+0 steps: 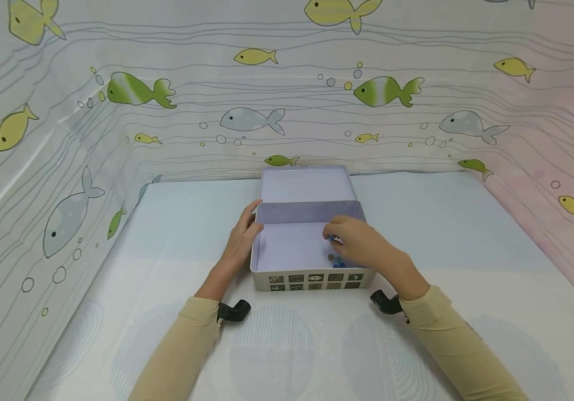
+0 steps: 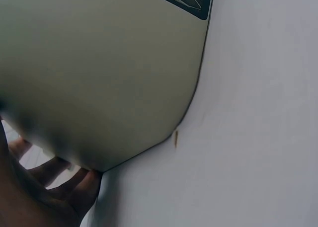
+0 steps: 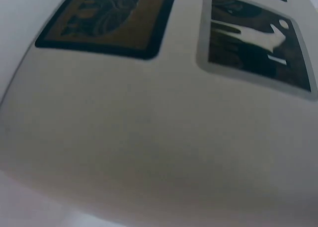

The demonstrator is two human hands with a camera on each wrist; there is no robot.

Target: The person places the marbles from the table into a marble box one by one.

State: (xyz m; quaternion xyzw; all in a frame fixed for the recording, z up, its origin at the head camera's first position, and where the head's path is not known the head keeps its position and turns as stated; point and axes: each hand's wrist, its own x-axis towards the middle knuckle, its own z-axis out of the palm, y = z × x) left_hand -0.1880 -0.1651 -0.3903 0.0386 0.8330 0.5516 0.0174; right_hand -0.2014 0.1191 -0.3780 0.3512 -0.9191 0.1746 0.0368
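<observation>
A shallow rectangular tin box (image 1: 282, 248) stands with its hinged lid (image 1: 309, 184) raised at the back. My left hand (image 1: 239, 245) holds the box's left wall, thumb over the rim and fingers along the outside. In the left wrist view, the fingers (image 2: 82, 189) touch the box's outer side (image 2: 114, 88). My right hand (image 1: 362, 240) is over the right half of the box and pinches a small blue piece (image 1: 331, 238), too small to identify. Below it, several small blue pieces (image 1: 339, 264) and a brown round one (image 1: 330, 257) lie on the box floor. The right wrist view shows only the box front (image 3: 149, 122).
The box rests on a pale patterned cloth (image 1: 277, 340) covering the table. A fish-printed sheet (image 1: 297, 83) rises behind the box and at both sides. Small dark picture tiles (image 1: 315, 277) decorate the box front. Black wrist cameras (image 1: 237, 311) hang below both wrists.
</observation>
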